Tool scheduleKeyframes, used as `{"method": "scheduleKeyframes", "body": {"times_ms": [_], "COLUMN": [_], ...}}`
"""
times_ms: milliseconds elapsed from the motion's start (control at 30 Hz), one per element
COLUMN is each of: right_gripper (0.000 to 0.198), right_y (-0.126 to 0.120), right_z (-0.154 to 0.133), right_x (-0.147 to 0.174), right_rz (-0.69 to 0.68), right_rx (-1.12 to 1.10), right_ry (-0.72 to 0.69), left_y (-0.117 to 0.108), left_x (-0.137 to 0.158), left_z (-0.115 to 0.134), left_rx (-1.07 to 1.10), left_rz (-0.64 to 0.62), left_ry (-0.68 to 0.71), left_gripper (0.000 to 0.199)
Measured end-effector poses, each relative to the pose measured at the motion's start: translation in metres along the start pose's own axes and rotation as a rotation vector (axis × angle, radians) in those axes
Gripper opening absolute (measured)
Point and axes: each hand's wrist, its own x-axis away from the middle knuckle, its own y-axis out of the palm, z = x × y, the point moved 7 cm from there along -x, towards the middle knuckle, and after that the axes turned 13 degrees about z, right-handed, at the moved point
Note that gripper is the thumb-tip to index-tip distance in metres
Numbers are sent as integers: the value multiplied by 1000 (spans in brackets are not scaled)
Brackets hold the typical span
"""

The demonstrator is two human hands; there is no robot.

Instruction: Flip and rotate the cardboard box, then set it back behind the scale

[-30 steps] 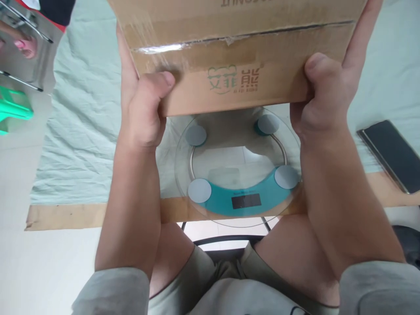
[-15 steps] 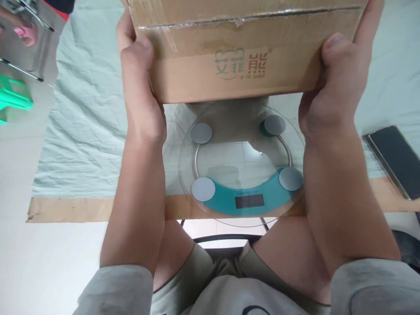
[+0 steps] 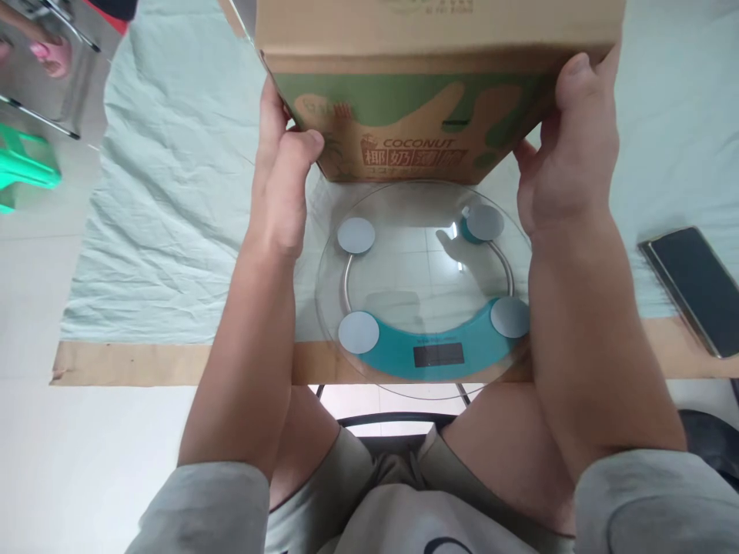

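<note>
Over the far rim of the glass scale (image 3: 398,354): one cardboard box (image 3: 404,108), gripped from both sides, a green-printed face lettered COCONUT towards the camera; whether its lower edge touches anything, I cannot tell.
Box, what changed: half a second ago a taped face with a logo was towards the camera; now the green face shows, so the box seems to be turning over in the grip, its weight probably not on the scale.
Left hand (image 3: 282,181): thumb pressed at the green face's left edge, one finger along the side, pinching the box; other fingers hidden.
Right hand (image 3: 577,146): thumb on the box's right edge, fingers curled round behind and partly hidden, pinching the box.
Scale parts: four silver discs (image 3: 359,332), one dark display (image 3: 439,355) with no digits visible.
Surface around: one pale green cloth (image 3: 162,231), one brown board edge (image 3: 132,364), one phone (image 3: 693,292) at far right.
Floor, far left: one green stool (image 3: 26,165), one metal frame (image 3: 46,119), one pink slipper (image 3: 55,58) clearly visible.
</note>
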Motion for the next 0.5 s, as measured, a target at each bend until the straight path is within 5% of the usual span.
{"method": "scheduleKeyframes", "body": {"times_ms": [267, 433, 500], "right_gripper": [42, 46, 46], "right_y": [13, 9, 10], "right_z": [-28, -18, -18], "right_x": [9, 7, 9], "right_rz": [17, 82, 75], "right_rx": [-233, -167, -166], "right_ry": [25, 63, 104], "left_y": [-2, 7, 8], "left_x": [-7, -8, -10], "left_z": [-19, -22, -22], "left_rx": [69, 79, 98], "left_rz": [-45, -225, -209], "left_ry": [-86, 114, 89], "left_gripper": [61, 67, 58]}}
